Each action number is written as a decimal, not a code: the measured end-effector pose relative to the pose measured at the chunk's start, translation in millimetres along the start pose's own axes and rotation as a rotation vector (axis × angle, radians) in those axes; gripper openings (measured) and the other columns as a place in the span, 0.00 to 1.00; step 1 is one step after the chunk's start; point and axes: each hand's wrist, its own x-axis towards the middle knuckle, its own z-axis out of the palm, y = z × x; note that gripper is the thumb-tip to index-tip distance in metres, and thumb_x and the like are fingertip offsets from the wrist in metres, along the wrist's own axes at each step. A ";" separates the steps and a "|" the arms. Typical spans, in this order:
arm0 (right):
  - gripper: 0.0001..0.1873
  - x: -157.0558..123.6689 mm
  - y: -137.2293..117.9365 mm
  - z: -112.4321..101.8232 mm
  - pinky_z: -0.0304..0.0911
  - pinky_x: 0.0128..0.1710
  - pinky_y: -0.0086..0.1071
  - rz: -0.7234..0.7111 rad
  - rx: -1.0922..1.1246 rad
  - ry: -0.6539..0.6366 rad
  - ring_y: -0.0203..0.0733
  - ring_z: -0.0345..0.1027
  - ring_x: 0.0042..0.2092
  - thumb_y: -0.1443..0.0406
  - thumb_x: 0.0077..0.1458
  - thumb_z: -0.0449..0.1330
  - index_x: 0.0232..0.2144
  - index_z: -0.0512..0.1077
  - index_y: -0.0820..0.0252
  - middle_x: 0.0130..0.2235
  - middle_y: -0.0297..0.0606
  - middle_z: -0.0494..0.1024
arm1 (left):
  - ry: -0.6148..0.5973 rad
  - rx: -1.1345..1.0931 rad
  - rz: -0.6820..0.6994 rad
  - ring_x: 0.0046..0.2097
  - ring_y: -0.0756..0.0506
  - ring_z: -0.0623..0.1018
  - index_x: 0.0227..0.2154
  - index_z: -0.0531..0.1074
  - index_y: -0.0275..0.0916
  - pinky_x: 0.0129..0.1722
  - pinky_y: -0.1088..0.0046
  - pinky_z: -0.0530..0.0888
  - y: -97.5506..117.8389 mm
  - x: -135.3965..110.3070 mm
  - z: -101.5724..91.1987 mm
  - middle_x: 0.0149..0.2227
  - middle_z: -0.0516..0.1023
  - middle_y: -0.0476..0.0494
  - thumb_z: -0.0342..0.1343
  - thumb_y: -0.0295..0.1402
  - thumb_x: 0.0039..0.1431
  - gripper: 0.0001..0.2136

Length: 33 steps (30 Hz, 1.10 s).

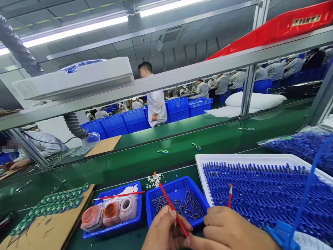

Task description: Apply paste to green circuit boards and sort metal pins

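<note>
A red-handled paintbrush with an orange tip is pinched in my left hand, its bristles pointing up and away. The lower end of its handle reaches the fingers of my right hand. From behind the curled right fingers rises a second red paintbrush, tip upward; its lower part is hidden. Just beyond my hands sits a blue tray holding small metal springs. White small pieces lie scattered at its far edge. A blue wrist strap with a cord is on my right wrist.
Left, a blue tray holds several jars and a thin red brush. Circuit boards lie on cardboard. Right, a white tray carries rows of blue parts. Beyond runs a green conveyor; a person stands behind.
</note>
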 end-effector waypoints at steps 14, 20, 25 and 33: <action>0.18 -0.7 28.8 2.7 0.50 0.36 0.41 -0.023 -0.204 -0.046 0.46 0.57 0.33 0.67 0.71 0.38 0.38 0.67 0.64 0.30 0.37 0.67 | 0.391 0.652 0.350 0.22 0.50 0.62 0.22 0.58 0.42 0.23 0.74 0.57 4.5 27.2 -48.5 0.19 0.60 0.57 0.52 0.31 0.48 0.06; 0.10 8.1 23.4 46.0 0.59 0.34 0.38 -0.021 -0.178 -0.292 0.47 0.58 0.36 0.74 0.52 0.65 0.35 0.68 0.65 0.32 0.38 0.67 | 0.419 1.044 0.225 0.21 0.48 0.64 0.24 0.60 0.41 0.23 0.72 0.55 -4.5 37.1 -49.3 0.16 0.61 0.56 0.47 0.20 0.47 0.09; 0.09 17.3 21.5 75.0 0.63 0.32 0.37 -0.007 -0.174 -0.383 0.47 0.60 0.36 0.73 0.52 0.68 0.33 0.70 0.66 0.32 0.38 0.67 | 0.419 1.265 0.152 0.26 0.44 0.73 0.30 0.65 0.37 0.24 0.71 0.57 -5.8 40.7 -50.3 0.23 0.73 0.45 0.46 0.21 0.51 0.07; 0.08 21.9 19.1 98.4 0.65 0.33 0.36 0.029 -0.129 -0.496 0.46 0.61 0.35 0.72 0.53 0.68 0.34 0.71 0.65 0.32 0.37 0.69 | 0.410 1.435 0.098 0.31 0.36 0.78 0.39 0.68 0.32 0.24 0.68 0.61 -12.4 42.4 -51.2 0.30 0.78 0.34 0.43 0.23 0.55 0.11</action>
